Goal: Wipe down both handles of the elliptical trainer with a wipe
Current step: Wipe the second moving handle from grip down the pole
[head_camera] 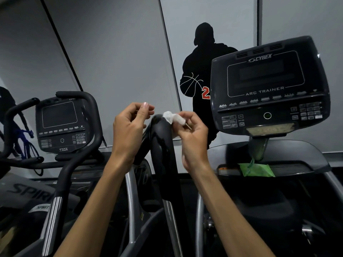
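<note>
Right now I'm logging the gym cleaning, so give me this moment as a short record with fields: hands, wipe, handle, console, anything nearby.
left hand: left hand raised beside the handle top, fingers loosely curled, holding nothing
right hand: right hand pinches the wipe
wipe: white wipe, crumpled, against the top of the handle
handle: black handle, upright between the two hands
console: Cybex Arc Trainer console, screen dark
nearby: green wipe pack on the tray under the console
wiping progress: cannot tell
</note>
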`<state>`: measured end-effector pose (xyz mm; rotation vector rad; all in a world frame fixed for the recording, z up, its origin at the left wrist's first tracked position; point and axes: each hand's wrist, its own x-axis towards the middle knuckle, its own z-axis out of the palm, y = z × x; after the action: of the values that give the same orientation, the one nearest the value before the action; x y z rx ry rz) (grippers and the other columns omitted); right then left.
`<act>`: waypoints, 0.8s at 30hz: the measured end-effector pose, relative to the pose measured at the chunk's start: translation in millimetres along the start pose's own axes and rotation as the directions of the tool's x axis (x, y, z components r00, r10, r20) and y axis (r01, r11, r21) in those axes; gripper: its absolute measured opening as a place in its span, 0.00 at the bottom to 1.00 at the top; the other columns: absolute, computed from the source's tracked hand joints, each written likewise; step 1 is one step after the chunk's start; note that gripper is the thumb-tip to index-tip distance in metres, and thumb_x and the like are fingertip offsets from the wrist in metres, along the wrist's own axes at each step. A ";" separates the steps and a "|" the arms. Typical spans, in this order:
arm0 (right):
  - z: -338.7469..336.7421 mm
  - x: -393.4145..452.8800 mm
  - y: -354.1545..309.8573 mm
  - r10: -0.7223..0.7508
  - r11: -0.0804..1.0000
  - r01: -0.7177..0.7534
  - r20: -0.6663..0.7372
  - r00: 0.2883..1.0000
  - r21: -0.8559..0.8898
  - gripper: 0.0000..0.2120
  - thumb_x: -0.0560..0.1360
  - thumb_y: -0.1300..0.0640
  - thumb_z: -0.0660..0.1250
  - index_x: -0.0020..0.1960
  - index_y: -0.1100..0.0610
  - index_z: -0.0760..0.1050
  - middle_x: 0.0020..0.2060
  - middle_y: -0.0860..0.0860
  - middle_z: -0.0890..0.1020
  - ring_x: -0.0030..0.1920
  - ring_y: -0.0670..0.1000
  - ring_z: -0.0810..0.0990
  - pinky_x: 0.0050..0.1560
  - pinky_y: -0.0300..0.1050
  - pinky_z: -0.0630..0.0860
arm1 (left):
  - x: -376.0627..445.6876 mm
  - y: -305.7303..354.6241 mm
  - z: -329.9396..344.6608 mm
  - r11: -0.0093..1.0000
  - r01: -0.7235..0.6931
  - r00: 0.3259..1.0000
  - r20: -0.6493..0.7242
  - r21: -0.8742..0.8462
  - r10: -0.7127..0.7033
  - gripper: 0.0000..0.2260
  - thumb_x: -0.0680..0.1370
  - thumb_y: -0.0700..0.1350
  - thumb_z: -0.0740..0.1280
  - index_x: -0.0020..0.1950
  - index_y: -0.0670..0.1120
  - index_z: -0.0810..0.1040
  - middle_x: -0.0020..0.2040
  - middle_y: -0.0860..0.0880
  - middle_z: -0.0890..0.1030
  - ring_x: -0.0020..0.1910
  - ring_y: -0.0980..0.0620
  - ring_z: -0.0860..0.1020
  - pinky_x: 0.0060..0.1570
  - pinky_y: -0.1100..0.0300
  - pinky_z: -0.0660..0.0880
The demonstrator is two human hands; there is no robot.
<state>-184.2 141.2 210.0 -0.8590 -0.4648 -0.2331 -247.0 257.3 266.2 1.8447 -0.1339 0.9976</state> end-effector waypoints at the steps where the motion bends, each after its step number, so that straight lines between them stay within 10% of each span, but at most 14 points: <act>1: 0.0 -6.8 3.7 0.010 1.000 -0.009 -0.007 1.000 0.021 0.11 0.76 0.70 0.70 0.44 0.55 0.78 0.40 0.53 0.80 0.38 0.45 0.78 0.40 0.39 0.76 | -0.2 -0.2 0.5 1.000 0.002 1.000 0.001 -0.006 -0.002 0.10 0.84 0.48 0.63 0.48 0.50 0.82 0.48 0.51 0.85 0.52 0.54 0.83 0.47 0.60 0.77; 6: 15.1 10.8 23.9 0.331 0.943 -0.330 -0.141 0.933 0.029 0.08 0.76 0.68 0.71 0.47 0.57 0.76 0.43 0.59 0.81 0.43 0.57 0.78 0.44 0.50 0.76 | -2.2 1.7 6.5 1.000 0.017 1.000 -0.005 -0.013 -0.017 0.11 0.85 0.46 0.63 0.47 0.48 0.82 0.47 0.50 0.85 0.50 0.55 0.83 0.42 0.67 0.76; 16: 10.9 17.4 16.7 0.513 0.852 -0.506 -0.022 0.858 0.136 0.09 0.79 0.72 0.63 0.55 0.62 0.77 0.43 0.58 0.81 0.33 0.47 0.78 0.32 0.36 0.77 | -4.5 -3.5 3.4 0.999 0.046 0.999 -0.021 -0.019 -0.046 0.10 0.85 0.46 0.63 0.47 0.47 0.82 0.48 0.49 0.85 0.49 0.56 0.82 0.42 0.65 0.77; 20: 9.4 27.2 -16.2 0.188 0.977 -0.177 0.090 0.978 -0.116 0.05 0.78 0.70 0.68 0.51 0.65 0.81 0.42 0.59 0.80 0.36 0.47 0.76 0.36 0.37 0.72 | -2.2 -0.8 2.7 0.998 0.043 0.999 -0.018 -0.039 -0.044 0.09 0.84 0.45 0.63 0.48 0.47 0.82 0.47 0.48 0.84 0.48 0.55 0.83 0.43 0.63 0.78; 24: 2.7 10.1 -33.6 -0.180 0.886 0.293 0.315 0.932 -0.360 0.07 0.75 0.70 0.71 0.48 0.61 0.83 0.43 0.58 0.83 0.43 0.50 0.81 0.46 0.43 0.79 | -1.7 -1.5 -4.1 0.996 0.054 0.998 -0.034 -0.067 -0.057 0.08 0.84 0.44 0.64 0.50 0.45 0.82 0.47 0.45 0.84 0.45 0.54 0.84 0.45 0.59 0.80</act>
<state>-188.9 121.8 239.0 -1.2481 -0.8037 -0.4523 -249.7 260.8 264.7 1.7602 -0.0919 0.9763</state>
